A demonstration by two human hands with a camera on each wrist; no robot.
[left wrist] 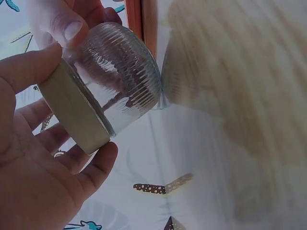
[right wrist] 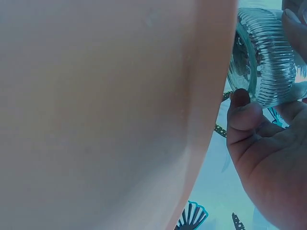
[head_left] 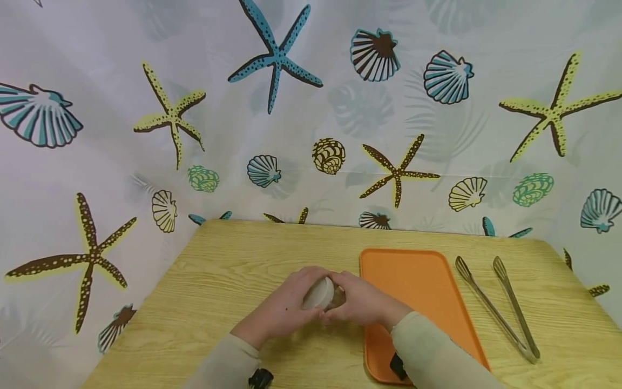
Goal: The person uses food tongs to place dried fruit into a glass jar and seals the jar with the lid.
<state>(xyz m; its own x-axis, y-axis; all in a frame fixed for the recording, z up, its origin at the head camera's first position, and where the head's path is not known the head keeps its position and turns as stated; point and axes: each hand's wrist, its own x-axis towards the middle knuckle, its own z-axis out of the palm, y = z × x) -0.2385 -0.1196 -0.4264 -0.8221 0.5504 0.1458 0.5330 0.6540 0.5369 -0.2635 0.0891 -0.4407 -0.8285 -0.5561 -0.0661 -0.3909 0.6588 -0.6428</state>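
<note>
A ribbed clear glass jar (left wrist: 127, 67) with a pale lid (head_left: 319, 293) is tilted on its side between both hands, left of the tray. In the left wrist view the left hand (left wrist: 43, 158) curls its thumb and fingers round the rim of the lid. The right hand (head_left: 362, 300) grips the glass body from the other side; its thumb and fingers bend about the ribs in the right wrist view. The lid sits on the jar's mouth, facing left. Whether anything lies inside the jar I cannot tell.
An orange tray (head_left: 413, 281) lies on the wood-patterned table (head_left: 233, 270), partly under the right forearm. Metal tongs (head_left: 505, 313) rest spread apart to its right. A curtain (head_left: 311, 119) printed with shells and starfish hangs behind the table and along its sides.
</note>
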